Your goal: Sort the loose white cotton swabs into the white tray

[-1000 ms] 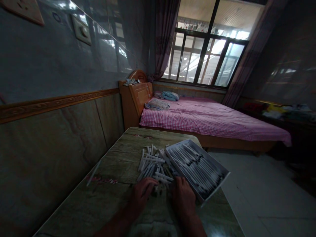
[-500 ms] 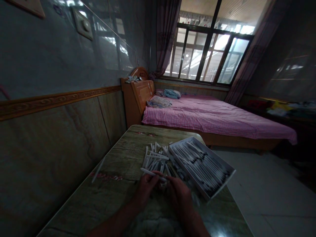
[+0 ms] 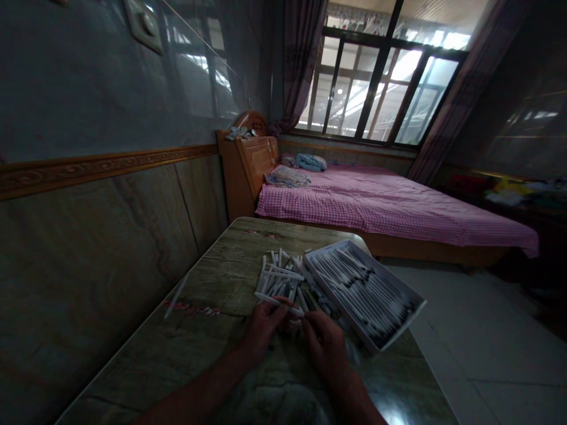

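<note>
My left hand [image 3: 262,326] and my right hand [image 3: 325,341] meet over the table [image 3: 208,354], both pinching one thin white stick [image 3: 277,301] that lies across the fingertips. Just beyond the hands lies a loose pile of white sticks [image 3: 279,280]. To its right a shallow white tray [image 3: 411,295] holds several sticks with dark tips, laid side by side. The tray's near corner juts over the table's right edge.
One stray white stick [image 3: 176,297] lies near the table's left edge, by the tiled wall [image 3: 88,236]. Past the table stands a bed with a pink checked cover [image 3: 381,209] and a wooden headboard [image 3: 248,168], under a barred window [image 3: 376,88]. Tiled floor [image 3: 487,354] lies to the right.
Both hands lifted off the pile and came together, raising one white stick between their fingertips. The view drifted slightly downward.
</note>
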`<action>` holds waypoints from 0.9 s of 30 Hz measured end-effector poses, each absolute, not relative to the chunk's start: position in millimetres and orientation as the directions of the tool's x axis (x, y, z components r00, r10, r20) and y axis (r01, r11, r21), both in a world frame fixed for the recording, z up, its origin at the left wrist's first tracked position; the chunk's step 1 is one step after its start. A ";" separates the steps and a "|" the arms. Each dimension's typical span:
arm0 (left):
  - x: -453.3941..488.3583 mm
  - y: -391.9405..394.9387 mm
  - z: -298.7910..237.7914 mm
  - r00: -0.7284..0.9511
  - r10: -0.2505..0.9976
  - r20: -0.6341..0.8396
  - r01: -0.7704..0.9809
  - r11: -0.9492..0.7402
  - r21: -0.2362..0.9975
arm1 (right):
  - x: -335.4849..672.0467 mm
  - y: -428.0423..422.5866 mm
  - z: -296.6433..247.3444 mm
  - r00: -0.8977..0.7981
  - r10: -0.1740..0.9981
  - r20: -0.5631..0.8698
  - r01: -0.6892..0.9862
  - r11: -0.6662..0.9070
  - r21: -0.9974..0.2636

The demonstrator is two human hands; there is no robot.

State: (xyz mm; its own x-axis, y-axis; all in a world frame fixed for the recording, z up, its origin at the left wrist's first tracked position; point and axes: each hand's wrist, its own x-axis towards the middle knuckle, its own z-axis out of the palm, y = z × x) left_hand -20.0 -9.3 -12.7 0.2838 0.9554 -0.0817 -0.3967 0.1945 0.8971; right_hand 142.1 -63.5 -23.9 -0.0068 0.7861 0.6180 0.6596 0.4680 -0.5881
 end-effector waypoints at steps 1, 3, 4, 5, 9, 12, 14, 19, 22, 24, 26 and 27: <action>-20.5 -7.8 -11.9 0.249 0.965 -0.081 -0.418 0.183 0.890 | 142.3 -63.0 -24.1 -0.001 0.780 0.626 0.665 0.468 -0.582; -22.5 -3.9 -9.2 0.150 0.985 -0.084 -0.468 0.146 0.872 | 142.8 -62.2 -23.4 0.015 0.777 0.630 0.720 0.429 -0.546; -24.0 -1.7 -7.5 0.100 0.991 -0.086 -0.485 0.124 0.866 | 142.9 -61.9 -22.4 0.020 0.782 0.623 0.762 0.391 -0.516; -25.6 0.5 -5.7 0.056 0.995 -0.088 -0.497 0.104 0.862 | 142.9 -61.8 -21.0 0.019 0.793 0.608 0.804 0.350 -0.481; -31.6 6.8 -1.1 -0.058 0.994 -0.094 -0.515 0.051 0.856 | 139.8 -62.8 -12.6 -0.035 0.831 0.555 0.891 0.277 -0.360; -32.9 8.4 -2.2 -0.106 0.990 -0.093 -0.488 0.030 0.872 | 135.1 -63.9 -7.1 -0.134 0.821 0.555 0.884 0.352 -0.308; -32.6 8.9 -4.4 -0.115 0.989 -0.093 -0.473 0.027 0.881 | 132.7 -63.7 -6.2 -0.208 0.818 0.536 0.866 0.409 -0.288; -32.0 10.2 -6.9 -0.134 0.985 -0.106 -0.498 0.026 0.867 | 135.3 -60.2 -12.5 -0.129 0.845 0.518 0.910 0.308 -0.276; -31.8 10.8 -5.1 -0.149 0.982 -0.114 -0.503 0.024 0.864 | 137.2 -59.4 -15.1 -0.091 0.836 0.540 0.930 0.265 -0.255; -31.5 11.1 -4.1 -0.153 0.981 -0.119 -0.503 0.027 0.864 | 134.9 -59.6 -14.5 -0.141 0.825 0.547 0.925 0.306 -0.224; -30.8 11.1 -3.8 -0.142 0.983 -0.118 -0.500 0.032 0.865 | 130.1 -59.4 -12.8 -0.221 0.806 0.549 0.910 0.373 -0.180; -30.3 11.0 -3.9 -0.132 0.984 -0.117 -0.498 0.036 0.867 | 127.3 -59.0 -11.8 -0.261 0.794 0.548 0.901 0.404 -0.156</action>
